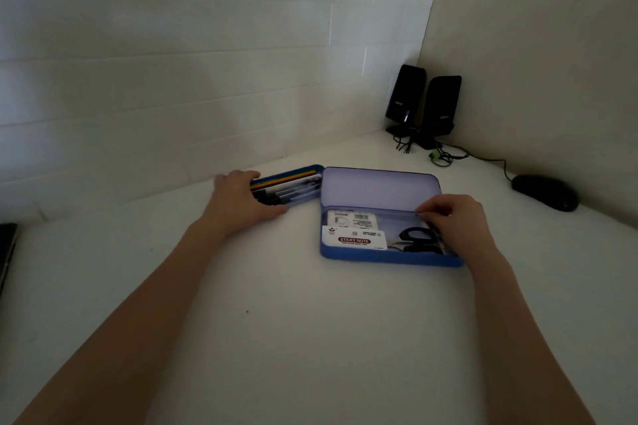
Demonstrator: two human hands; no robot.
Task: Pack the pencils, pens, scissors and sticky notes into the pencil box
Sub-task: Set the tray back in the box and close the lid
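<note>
A blue pencil box [386, 258] lies open on the white desk, its lid [376, 188] raised behind it. Inside lie sticky note packs [354, 237] on the left and black-handled scissors [416, 241] on the right. My right hand [452, 217] rests over the box's right end, fingers pinched at the hinge edge above the scissors. Left of the box sits a blue inner tray [293, 187] filled with pencils and pens. My left hand [241, 198] grips the tray's near left end.
Two black speakers [424, 103] with cables stand in the far corner. A black mouse [545, 196] lies at the right by the wall. A dark object [7, 252] shows at the left edge. White walls close off the back and right.
</note>
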